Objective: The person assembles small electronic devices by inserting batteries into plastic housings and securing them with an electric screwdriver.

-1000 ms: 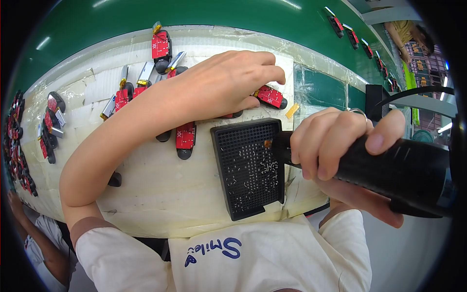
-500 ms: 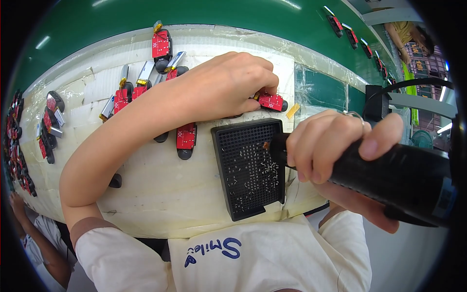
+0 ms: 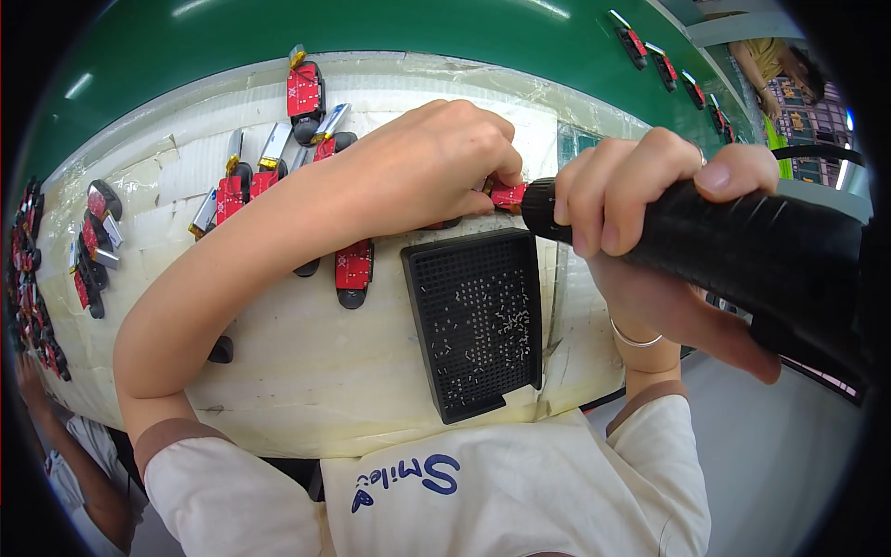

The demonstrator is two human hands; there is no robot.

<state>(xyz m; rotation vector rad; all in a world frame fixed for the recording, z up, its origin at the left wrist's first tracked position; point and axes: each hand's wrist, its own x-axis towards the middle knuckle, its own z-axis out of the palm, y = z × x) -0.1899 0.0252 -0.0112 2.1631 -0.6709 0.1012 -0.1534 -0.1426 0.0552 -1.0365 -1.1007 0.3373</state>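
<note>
My right hand [image 3: 631,200] wraps round a thick black electric screwdriver [image 3: 752,243], whose front end is at a small device with a red circuit board [image 3: 504,196]. Its tip is hidden, so I cannot tell whether it touches a screw. My left hand [image 3: 445,162] pinches the other end of that device against the table, fingers closed. Just below both hands lies a black perforated tray [image 3: 419,311] holding many tiny silver screws [image 3: 509,322].
More red-board devices with silver battery packs stand left of and behind my left forearm, one [image 3: 354,269] beside the tray. Others [image 3: 92,243] lie at the far left, and a row [image 3: 665,69] sits on the green surface [image 3: 390,28]. Other people are at both sides.
My right hand has lifted the screwdriver from over the tray's screws up to the red-board device. My left hand has stayed nearly in place on it.
</note>
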